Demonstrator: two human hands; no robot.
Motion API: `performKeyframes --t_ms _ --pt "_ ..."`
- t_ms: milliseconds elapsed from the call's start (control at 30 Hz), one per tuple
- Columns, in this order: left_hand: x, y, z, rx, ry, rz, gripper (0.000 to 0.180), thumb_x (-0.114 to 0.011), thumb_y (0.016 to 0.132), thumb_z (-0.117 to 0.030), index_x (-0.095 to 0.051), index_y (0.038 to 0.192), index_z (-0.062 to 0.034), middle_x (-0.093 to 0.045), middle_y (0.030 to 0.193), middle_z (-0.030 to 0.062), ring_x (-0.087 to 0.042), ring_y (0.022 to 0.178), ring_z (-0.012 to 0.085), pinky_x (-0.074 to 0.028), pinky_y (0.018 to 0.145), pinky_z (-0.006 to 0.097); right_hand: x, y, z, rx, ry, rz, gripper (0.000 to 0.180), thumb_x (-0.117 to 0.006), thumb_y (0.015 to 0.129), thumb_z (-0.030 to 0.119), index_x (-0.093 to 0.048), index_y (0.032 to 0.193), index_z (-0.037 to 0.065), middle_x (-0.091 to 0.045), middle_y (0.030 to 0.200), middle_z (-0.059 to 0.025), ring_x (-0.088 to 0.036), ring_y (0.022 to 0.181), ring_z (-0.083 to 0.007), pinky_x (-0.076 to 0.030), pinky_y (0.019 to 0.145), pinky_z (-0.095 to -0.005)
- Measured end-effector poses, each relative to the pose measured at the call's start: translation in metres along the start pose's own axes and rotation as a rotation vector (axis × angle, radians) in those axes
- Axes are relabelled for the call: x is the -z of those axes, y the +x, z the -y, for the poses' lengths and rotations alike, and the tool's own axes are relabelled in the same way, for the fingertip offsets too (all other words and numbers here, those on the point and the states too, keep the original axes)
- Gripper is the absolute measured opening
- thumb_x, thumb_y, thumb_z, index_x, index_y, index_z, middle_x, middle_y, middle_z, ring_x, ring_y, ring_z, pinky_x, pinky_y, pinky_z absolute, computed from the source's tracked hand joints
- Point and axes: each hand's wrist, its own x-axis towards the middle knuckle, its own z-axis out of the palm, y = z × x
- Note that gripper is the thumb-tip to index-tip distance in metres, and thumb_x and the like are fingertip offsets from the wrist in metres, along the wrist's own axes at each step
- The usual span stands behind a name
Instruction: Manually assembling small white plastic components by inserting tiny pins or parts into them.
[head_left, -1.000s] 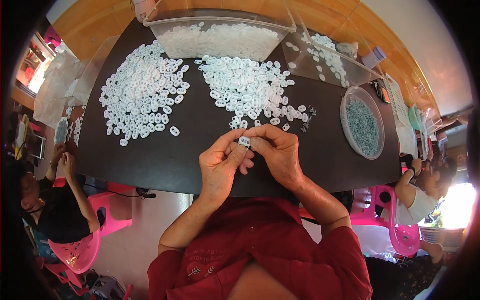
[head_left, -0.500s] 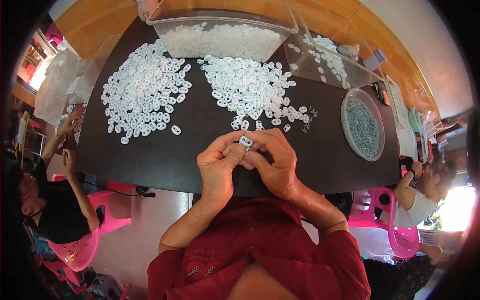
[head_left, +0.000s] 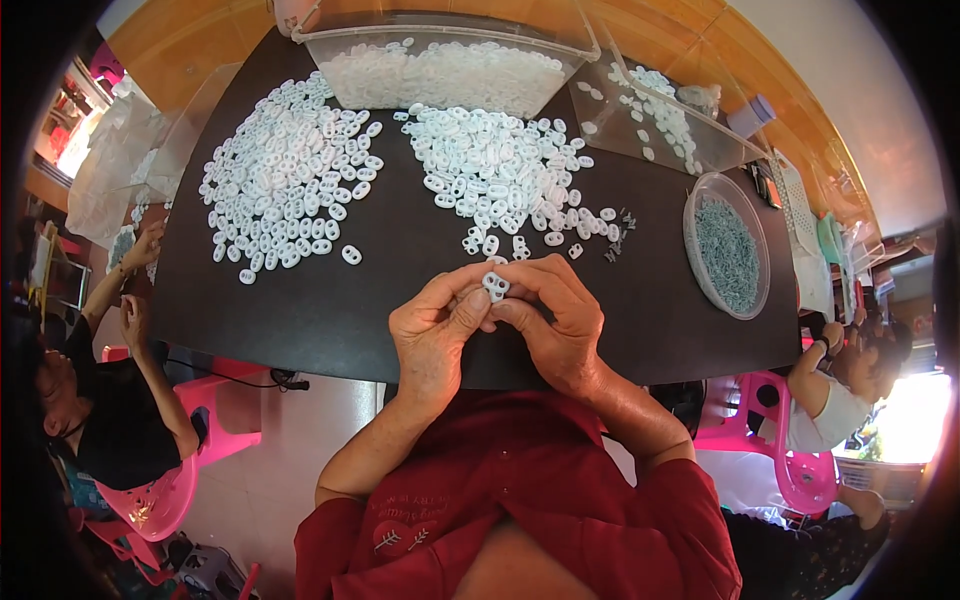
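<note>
Over the near edge of the table, my left hand (head_left: 428, 335) and my right hand (head_left: 558, 325) meet at the fingertips. Both pinch a small white plastic piece with round holes (head_left: 495, 285); its outline looks like more than one part overlapped, but the fingers hide the rest. Just beyond my fingers lies a pile of white oval pieces with two holes each (head_left: 495, 170), a few loose ones at its near side. A larger pile of similar ovals (head_left: 290, 175) spreads to the left. Several small grey pins (head_left: 620, 238) lie right of the middle pile.
A clear bin (head_left: 540, 45) full of white pieces stands at the back, beside another clear container (head_left: 630, 150). On the right is a round tub (head_left: 690, 245) of grey-green pins (head_left: 728, 255). People sit left (head_left: 130, 420) and right (head_left: 820, 400) on pink chairs.
The white piece between my fingertips has turned slightly and shifted a little right. My hands stay together. At the left, the other person's hands have moved a little.
</note>
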Motion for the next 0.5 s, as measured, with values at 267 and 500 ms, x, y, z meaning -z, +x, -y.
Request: performKeyframes --t_ms 267,500 --pt "-0.002 -0.003 0.009 -0.128 0.063 -0.013 0.024 -0.059 0.089 -0.006 -0.061 0.111 0.0037 -0.055 0.084 0.0021 -0.051 0.069 0.0079 -0.044 0.062 0.020 -0.008 -0.004 0.004 -0.062 0.264 -0.061 0.029 -0.063 0.076 -0.011 -0.062 0.104 -0.005 -0.058 0.094 -0.0088 -0.058 0.072 -0.0095 -0.047 0.063 -0.0215" --pt "-0.006 -0.006 0.010 -0.230 0.078 -0.063 0.021 -0.058 0.091 -0.008 -0.061 0.108 0.0027 -0.055 0.084 0.0008 -0.050 0.070 0.0057 -0.043 0.062 0.018 -0.013 -0.002 0.006 0.115 0.075 -0.113 0.030 -0.062 0.076 -0.012 -0.061 0.105 -0.005 -0.059 0.091 -0.0108 -0.056 0.067 -0.0104 -0.046 0.059 -0.0216"
